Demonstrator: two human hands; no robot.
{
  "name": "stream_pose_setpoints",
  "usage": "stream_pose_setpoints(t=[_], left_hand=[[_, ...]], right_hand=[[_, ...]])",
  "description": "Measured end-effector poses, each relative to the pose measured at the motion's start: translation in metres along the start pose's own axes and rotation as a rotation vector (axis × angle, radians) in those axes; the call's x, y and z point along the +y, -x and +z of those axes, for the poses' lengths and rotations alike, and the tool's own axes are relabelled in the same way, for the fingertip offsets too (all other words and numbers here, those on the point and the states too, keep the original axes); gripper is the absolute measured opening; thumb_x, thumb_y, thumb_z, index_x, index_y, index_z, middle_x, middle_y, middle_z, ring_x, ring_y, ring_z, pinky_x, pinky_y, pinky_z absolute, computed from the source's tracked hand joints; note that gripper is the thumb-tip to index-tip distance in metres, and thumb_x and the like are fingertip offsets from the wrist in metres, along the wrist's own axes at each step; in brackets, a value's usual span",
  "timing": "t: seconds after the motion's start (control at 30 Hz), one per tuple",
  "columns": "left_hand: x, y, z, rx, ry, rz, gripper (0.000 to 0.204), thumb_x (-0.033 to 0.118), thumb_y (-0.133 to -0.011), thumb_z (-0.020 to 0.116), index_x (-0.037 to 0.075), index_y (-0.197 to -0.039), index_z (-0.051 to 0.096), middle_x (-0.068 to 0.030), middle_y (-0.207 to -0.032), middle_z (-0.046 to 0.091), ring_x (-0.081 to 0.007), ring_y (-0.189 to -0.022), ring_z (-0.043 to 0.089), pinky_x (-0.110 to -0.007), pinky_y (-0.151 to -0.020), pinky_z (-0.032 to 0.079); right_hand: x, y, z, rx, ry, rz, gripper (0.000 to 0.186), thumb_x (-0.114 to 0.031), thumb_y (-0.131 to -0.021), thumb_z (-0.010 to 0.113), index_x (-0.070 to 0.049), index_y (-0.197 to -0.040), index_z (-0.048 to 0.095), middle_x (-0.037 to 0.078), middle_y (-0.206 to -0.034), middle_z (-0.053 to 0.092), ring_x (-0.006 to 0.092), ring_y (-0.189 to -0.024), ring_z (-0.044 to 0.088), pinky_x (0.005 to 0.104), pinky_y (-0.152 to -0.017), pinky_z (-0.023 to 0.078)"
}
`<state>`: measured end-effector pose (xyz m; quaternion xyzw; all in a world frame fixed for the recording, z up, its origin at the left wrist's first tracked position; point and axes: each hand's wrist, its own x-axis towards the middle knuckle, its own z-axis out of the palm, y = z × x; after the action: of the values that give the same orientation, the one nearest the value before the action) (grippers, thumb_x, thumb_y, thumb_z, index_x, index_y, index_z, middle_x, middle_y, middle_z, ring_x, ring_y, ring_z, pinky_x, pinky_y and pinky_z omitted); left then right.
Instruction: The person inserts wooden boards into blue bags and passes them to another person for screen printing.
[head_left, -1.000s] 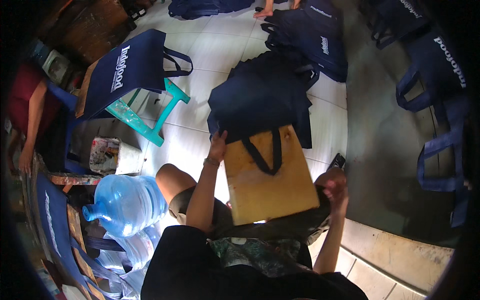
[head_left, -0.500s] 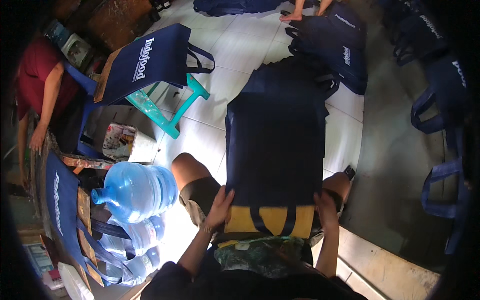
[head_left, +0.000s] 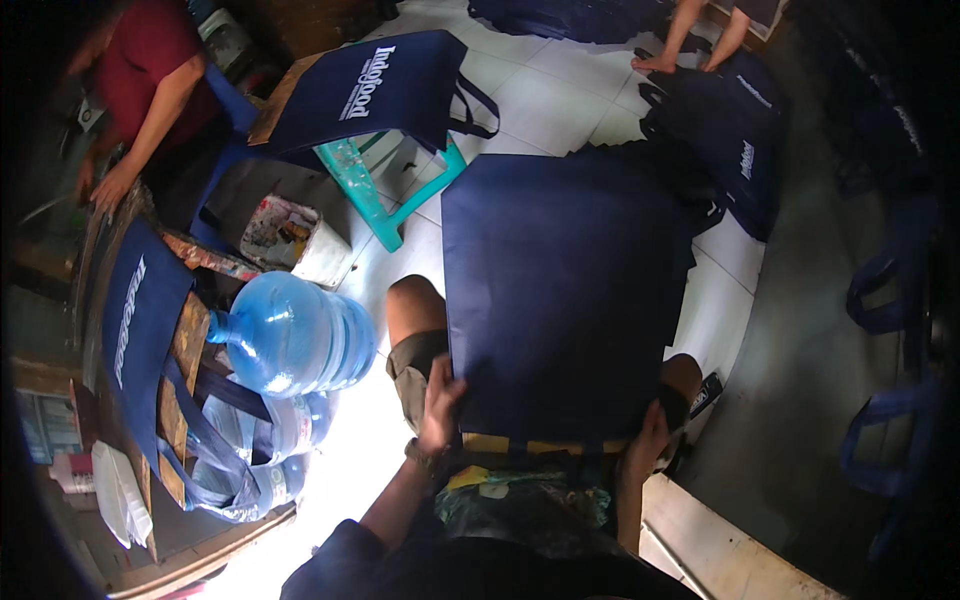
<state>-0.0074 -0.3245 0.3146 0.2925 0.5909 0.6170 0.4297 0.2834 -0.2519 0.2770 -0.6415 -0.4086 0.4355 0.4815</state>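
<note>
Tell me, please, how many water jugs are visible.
3: upper jug by the left knee; middle jug and lower jug below in view, partly behind straps; others may be hidden.

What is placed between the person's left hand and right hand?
In the head view, a dark blue bag lies between the left hand and the right hand; a strip of yellow board shows at its near edge.

Lighting: uneven. Floor (head_left: 345,470) at my left: blown-out white glare. Blue water jug (head_left: 290,335): bright, glossy highlights. Navy tote bag (head_left: 560,290) before me: faint sheen at left, darker toward my right hand (head_left: 650,435). Hanging bags (head_left: 885,290), far right: deep shadow, detail lost. Rim: black vignette, edges bowed.
</note>
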Motion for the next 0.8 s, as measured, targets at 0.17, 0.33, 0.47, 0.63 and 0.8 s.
stream_pose_setpoints(t=[0.17, 0.33, 0.47, 0.63, 0.8], left_hand=[[-0.066, 0.008, -0.018, 0.125, -0.759, 0.422, 0.025, 0.019, -0.096, 0.051, -0.001, -0.11, 0.054, -0.0062, -0.09, 0.054, -0.0119, -0.082, 0.052, -0.028, -0.068, 0.043], [-0.026, 0.041, -0.006, 0.254, -0.358, -0.096, 0.021, 0.018, -0.099, 0.047, 0.0, -0.107, 0.056, -0.0028, -0.077, 0.052, -0.0089, -0.071, 0.048, -0.026, -0.062, 0.042], [0.038, 0.039, 0.001, 0.047, -0.144, 0.165, 0.019, 0.017, -0.101, 0.042, 0.004, -0.09, 0.051, 0.0055, -0.069, 0.036, -0.0039, -0.063, 0.035, -0.021, -0.058, 0.032], [0.061, 0.106, -0.097, 0.028, -0.136, 0.328, 0.062, 0.045, -0.097, 0.033, -0.004, -0.133, 0.043, -0.0192, -0.121, 0.058, -0.0285, -0.11, 0.057, -0.037, -0.098, 0.041], [0.144, 0.212, -0.175, 0.791, 0.566, 0.543, 0.061, 0.053, -0.091, 0.036, -0.002, -0.105, 0.058, -0.0137, -0.091, 0.062, -0.027, -0.082, 0.063, -0.039, -0.077, 0.05]], right_hand=[[0.02, -0.002, -0.006, -0.067, 0.176, -0.013, 0.034, -0.03, -0.095, 0.052, 0.003, -0.1, 0.059, 0.009, -0.09, 0.061, 0.0144, -0.086, 0.051, 0.0278, -0.082, 0.04], [0.066, 0.009, -0.03, -0.229, 0.018, 0.143, 0.036, -0.028, -0.093, 0.055, -0.002, -0.118, 0.053, 0.013, -0.12, 0.053, 0.0212, -0.111, 0.048, 0.0344, -0.098, 0.034], [0.03, -0.032, -0.037, -0.393, -0.483, 0.266, 0.058, -0.035, -0.091, 0.054, -0.001, -0.136, 0.039, 0.013, -0.136, 0.043, 0.0263, -0.125, 0.04, 0.0415, -0.105, 0.034], [-0.095, -0.03, 0.041, -0.564, -0.367, -0.421, 0.051, -0.031, -0.092, 0.055, 0.003, -0.129, 0.046, 0.017, -0.132, 0.045, 0.0285, -0.12, 0.045, 0.0413, -0.103, 0.037], [-0.092, -0.175, 0.079, -0.683, -0.126, -0.839, 0.036, -0.018, -0.095, 0.053, 0.007, -0.12, 0.055, 0.018, -0.125, 0.052, 0.0244, -0.112, 0.052, 0.035, -0.099, 0.04]])
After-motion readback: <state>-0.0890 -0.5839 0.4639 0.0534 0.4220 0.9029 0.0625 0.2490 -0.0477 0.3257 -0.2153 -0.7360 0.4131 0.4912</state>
